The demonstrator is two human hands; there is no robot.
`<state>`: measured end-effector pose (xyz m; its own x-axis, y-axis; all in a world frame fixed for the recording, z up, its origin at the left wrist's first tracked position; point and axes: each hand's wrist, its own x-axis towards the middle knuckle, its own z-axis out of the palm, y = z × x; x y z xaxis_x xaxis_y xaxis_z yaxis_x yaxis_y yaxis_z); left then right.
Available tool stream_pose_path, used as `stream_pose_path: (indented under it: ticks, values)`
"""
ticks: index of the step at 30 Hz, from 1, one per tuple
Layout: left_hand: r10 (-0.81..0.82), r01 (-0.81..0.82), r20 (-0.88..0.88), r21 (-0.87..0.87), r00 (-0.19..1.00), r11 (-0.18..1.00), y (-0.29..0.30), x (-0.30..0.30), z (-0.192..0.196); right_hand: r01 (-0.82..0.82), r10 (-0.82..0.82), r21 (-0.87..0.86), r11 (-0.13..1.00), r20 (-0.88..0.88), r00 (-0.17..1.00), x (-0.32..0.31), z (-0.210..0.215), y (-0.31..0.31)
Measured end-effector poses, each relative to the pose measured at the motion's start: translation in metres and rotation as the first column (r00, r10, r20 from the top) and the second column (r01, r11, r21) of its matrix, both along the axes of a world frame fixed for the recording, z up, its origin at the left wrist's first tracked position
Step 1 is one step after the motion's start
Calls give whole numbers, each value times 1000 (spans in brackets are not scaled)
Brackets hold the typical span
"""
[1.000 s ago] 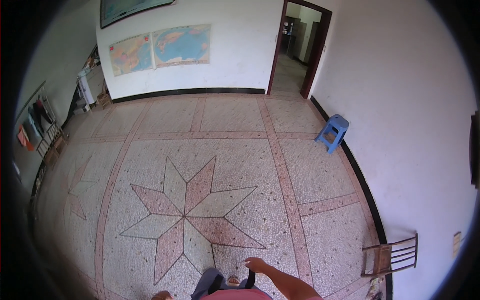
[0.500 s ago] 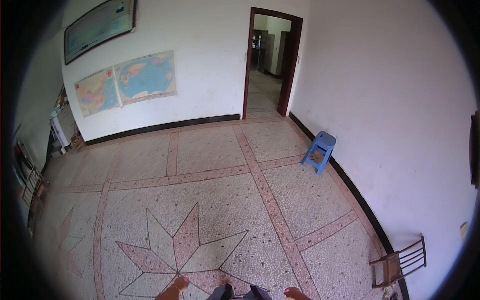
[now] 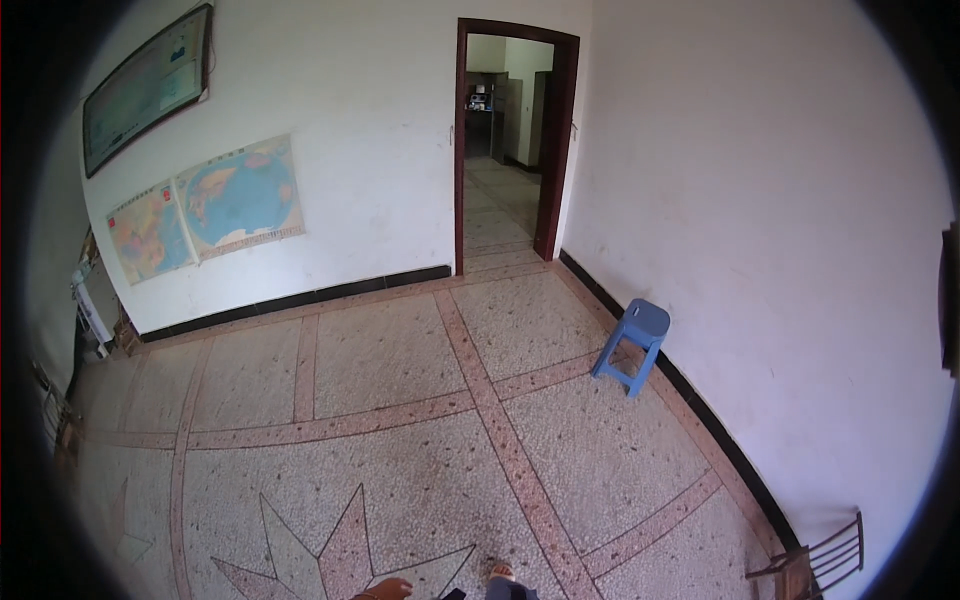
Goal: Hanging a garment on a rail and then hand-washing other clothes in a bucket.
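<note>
At the lower edge, my left hand (image 3: 390, 588) shows only in part; its fingers are small and cut off by the edge, so I cannot tell whether they are open or closed. Nothing can be made out in it. It is over the star pattern (image 3: 345, 545) set in the stone floor. Just to its right is my foot (image 3: 501, 571) in a sandal, below a dark trouser leg (image 3: 512, 592). My right hand is out of view.
Ahead, a doorway (image 3: 505, 150) with a dark red frame stands open to another room. A blue plastic stool (image 3: 640, 325) stands by the right wall, with a wooden chair (image 3: 825, 560) nearer. Maps (image 3: 240, 200) and a framed board (image 3: 150, 90) hang on the left wall.
The doorway, stool and chair sit lower in the view, and the doorway looks larger. My right hand has left the view; my left hand has shifted right and lower. A sandalled foot has appeared.
</note>
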<state>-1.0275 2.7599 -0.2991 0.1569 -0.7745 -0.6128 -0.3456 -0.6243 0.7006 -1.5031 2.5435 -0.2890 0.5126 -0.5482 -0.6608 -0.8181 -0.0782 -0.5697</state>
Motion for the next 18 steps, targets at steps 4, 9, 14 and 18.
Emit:
stream_pose_path:
  ticks: [4,9,14,18]
  values:
    - [190,-215,-137,-207,972,954,-15,52,-7,-466,414,-139,874,-292,862,37,-60,-159]
    - [609,-587,-293,169,737,792,-76,97,1,-783,641,-446,434,-458,616,132,-94,-337]
    - [544,-486,-202,277,814,829,-200,169,6,-447,619,-701,556,-9,785,247,-123,-430]
    - [227,-233,51,204,972,951,-309,250,6,-254,257,-62,965,46,965,328,-73,-458]
